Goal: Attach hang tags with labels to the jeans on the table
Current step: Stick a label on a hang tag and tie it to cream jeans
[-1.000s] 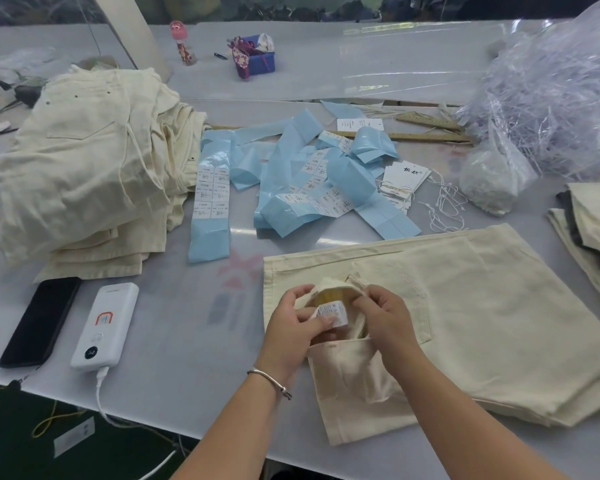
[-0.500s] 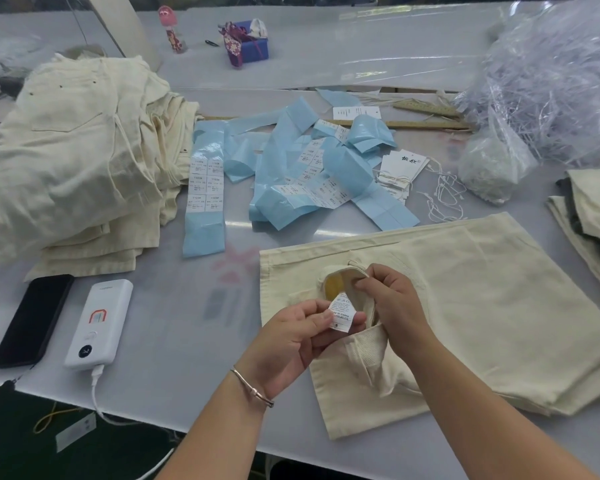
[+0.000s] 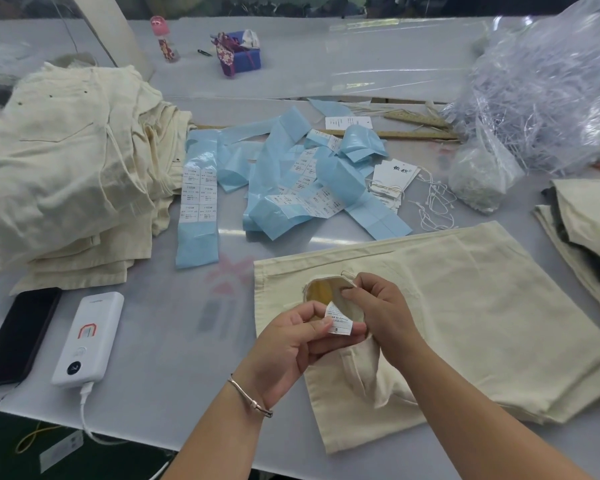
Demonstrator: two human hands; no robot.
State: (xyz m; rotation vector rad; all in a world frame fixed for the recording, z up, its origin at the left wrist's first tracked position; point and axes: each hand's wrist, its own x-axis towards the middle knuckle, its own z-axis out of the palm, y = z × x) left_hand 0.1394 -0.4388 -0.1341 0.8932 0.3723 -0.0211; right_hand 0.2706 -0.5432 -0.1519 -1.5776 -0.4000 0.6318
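- Jeans [image 3: 465, 306], cream, lie folded at the near right of the table [image 3: 160, 341], with the waistband turned open toward the person.
- Sewn-in label [image 3: 338, 318] has come out of the waistband over the last second: earlier it lay low inside the opening, now it stands pulled clear and readable, an "S" at its lower edge.
- Left hand [image 3: 291, 344]: grip closed on that label, pinched between thumb and fingers.
- Right hand [image 3: 381, 313]: fingers curled over the waistband edge, holding the opening apart.
- Judgement: this is a size check, made ahead of picking a matching sticker; no hang tag is on the garment yet.
- Blue sticker strips [image 3: 198, 202] lie scattered at mid-table, beyond the jeans; their print is probably size codes, though too small to read with confidence.
- Hang tags [image 3: 392, 181] sit stacked right of the strips, with loose white strings [image 3: 433, 206] beside them.
- Stack of jeans [image 3: 73, 168] is piled at the far left; a phone [image 3: 18, 337] and power bank [image 3: 89, 337] rest near left.
- Clear plastic bag [image 3: 541, 91] bulks at the far right.
- Obstruction: none between hands and tags; both hands are occupied.
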